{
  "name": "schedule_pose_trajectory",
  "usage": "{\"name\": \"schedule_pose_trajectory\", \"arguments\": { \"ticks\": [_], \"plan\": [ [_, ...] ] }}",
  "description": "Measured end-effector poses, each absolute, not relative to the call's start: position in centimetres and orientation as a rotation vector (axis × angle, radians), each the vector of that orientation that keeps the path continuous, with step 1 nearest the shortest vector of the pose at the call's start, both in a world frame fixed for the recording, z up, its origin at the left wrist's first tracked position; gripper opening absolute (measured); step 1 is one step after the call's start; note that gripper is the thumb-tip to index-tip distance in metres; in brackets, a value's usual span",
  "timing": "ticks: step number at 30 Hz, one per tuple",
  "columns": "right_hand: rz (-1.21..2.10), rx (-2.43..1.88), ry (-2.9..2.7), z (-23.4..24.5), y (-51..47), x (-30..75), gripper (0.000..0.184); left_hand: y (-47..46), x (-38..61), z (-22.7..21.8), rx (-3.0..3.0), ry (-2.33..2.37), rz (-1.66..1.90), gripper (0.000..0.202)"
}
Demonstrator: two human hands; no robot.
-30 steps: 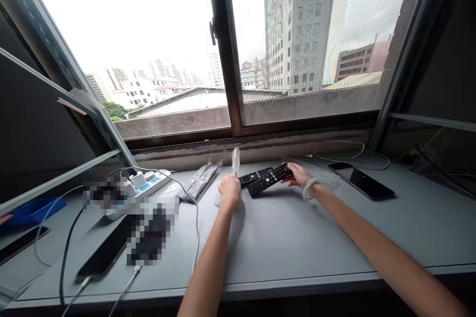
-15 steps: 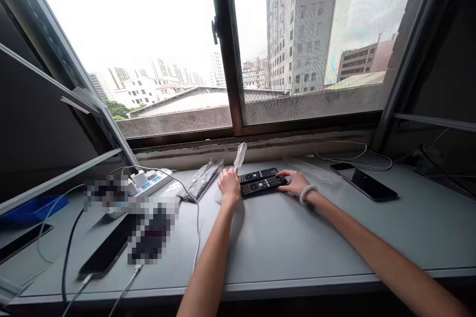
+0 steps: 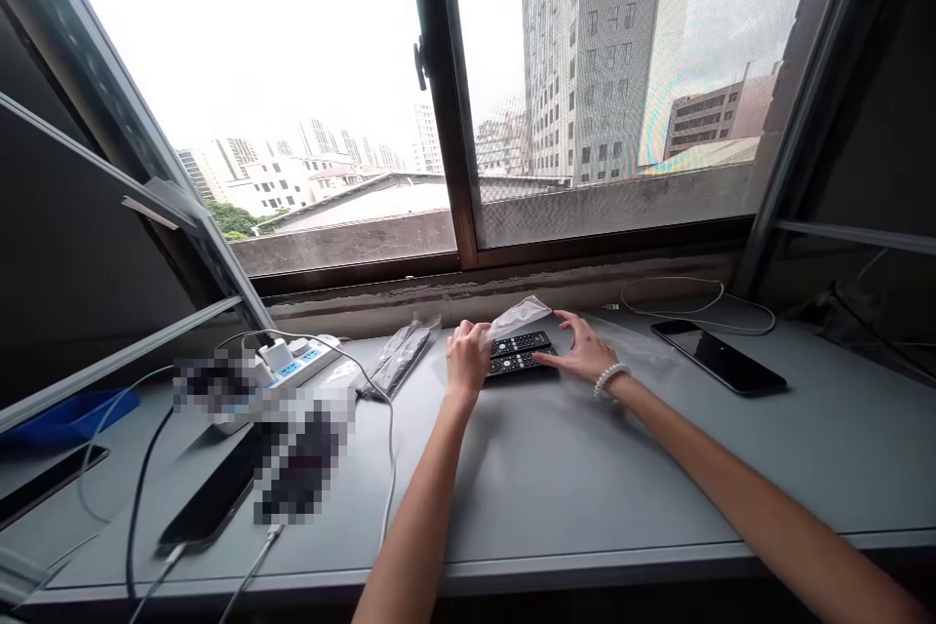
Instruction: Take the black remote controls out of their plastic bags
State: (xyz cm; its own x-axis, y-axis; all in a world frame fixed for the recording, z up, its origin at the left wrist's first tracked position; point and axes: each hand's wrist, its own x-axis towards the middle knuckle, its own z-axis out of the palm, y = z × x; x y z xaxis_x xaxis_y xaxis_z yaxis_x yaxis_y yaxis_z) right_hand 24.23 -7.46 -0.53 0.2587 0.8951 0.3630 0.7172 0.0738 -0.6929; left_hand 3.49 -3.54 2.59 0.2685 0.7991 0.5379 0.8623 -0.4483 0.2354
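Two black remote controls (image 3: 521, 353) lie side by side on the grey desk (image 3: 585, 468) near the window. My left hand (image 3: 468, 361) pinches a clear plastic bag (image 3: 518, 316), which stretches to the right above the remotes. My right hand (image 3: 585, 351) hovers at the remotes' right end with fingers spread, close to the bag's tip. A bead bracelet sits on that wrist.
More bagged remotes (image 3: 399, 358) lie left of my hand. A white power strip (image 3: 292, 361) with plugs and cables stands further left, beside a dark phone (image 3: 212, 497). Another phone (image 3: 721, 356) and a white cable (image 3: 694, 297) lie at the right. The window frame rises behind.
The right hand set the tilted remote down flat beside the other one and let go. The left hand swung the plastic bag from upright down over the remotes.
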Motion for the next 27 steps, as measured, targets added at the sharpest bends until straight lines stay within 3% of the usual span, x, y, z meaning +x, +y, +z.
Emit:
{"name": "schedule_pose_trajectory", "arguments": {
  "ticks": [4, 8, 10, 19, 23, 27],
  "plan": [
    [0.053, -1.446, -1.599, -0.1, -7.6, 24.4, 0.082, -4.1, 4.8, 2.0, -2.593, -1.327, -0.715, 0.022],
    [-0.071, -1.324, -1.851, -0.2, -7.7, 23.8, 0.036, -4.5, 5.7, 1.4, -2.655, -1.252, -0.572, 0.021],
    [-0.053, -1.282, -1.899, -0.2, -7.6, 23.8, 0.022, -4.4, 5.6, 1.4, -2.65, -1.262, -0.571, 0.022],
    [-0.447, -1.462, -1.364, 1.1, -7.2, 28.5, 0.024, -3.8, 4.7, 2.4, -2.348, -1.667, -0.923, 0.063],
    [-0.537, -1.71, -1.118, 1.7, -7.8, 30.9, 0.028, -4.2, 5.5, 1.6, -2.598, -1.626, -0.699, 0.076],
    [-0.421, -2.064, -1.306, 1.3, -7.9, 31.8, 0.026, -4.4, 6.2, -0.1, -2.725, -1.652, -0.403, 0.076]
  ]
}}
